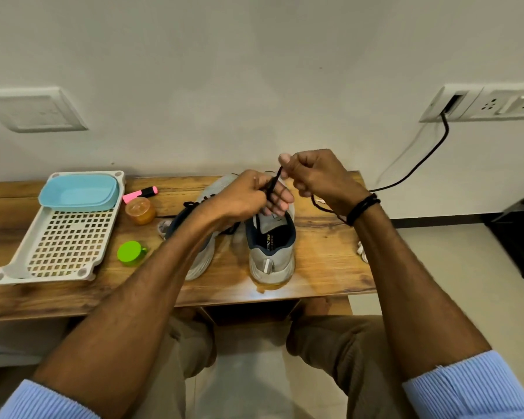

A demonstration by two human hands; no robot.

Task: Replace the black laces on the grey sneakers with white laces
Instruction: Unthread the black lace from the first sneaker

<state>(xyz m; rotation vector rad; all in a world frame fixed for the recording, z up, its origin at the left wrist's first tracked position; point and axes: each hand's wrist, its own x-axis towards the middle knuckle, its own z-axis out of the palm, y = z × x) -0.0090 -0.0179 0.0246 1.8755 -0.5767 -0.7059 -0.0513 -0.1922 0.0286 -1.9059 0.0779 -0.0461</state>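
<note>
Surface: a brown wood-grain table (324, 261) set against a plain white wall (254, 71); pale tiled floor (451, 282) to the right.

Taking the tabletop as a clock face, two grey mesh sneakers stand near the centre with heels towards 6. The right-hand grey sneaker (273, 261) is upright and its dark lining is visible. The left-hand grey sneaker (201, 263) sits just beside it, largely behind the forearm.

We see the thin black lace (274, 179) running up from the throat of the right-hand sneaker. The left hand (248, 195) has its fingers curled over that throat and pinches the lace low down. The right hand (318, 173), raised towards 12, is closed in a fist with thumb and forefinger clamped on the lace higher up. A black corded wristband (362, 208) circles the right wrist.

At 9 lies a white perforated plastic tray (22, 255), with a light blue oval plastic tub (73, 202) resting on its far end. Between tray and sneakers we note:
- a pink highlighter pen (141, 193) at 11
- a round amber jar (139, 210) just below it
- a bright green round cap (130, 253) at 8

At 3, on the table edge, is a small white item (361, 251), too small for us to identify.

Wall: a blank white cover plate (35, 110) at left and a white socket panel (484, 102) at right, with a black cable (421, 164) hanging from the panel towards the table
</note>
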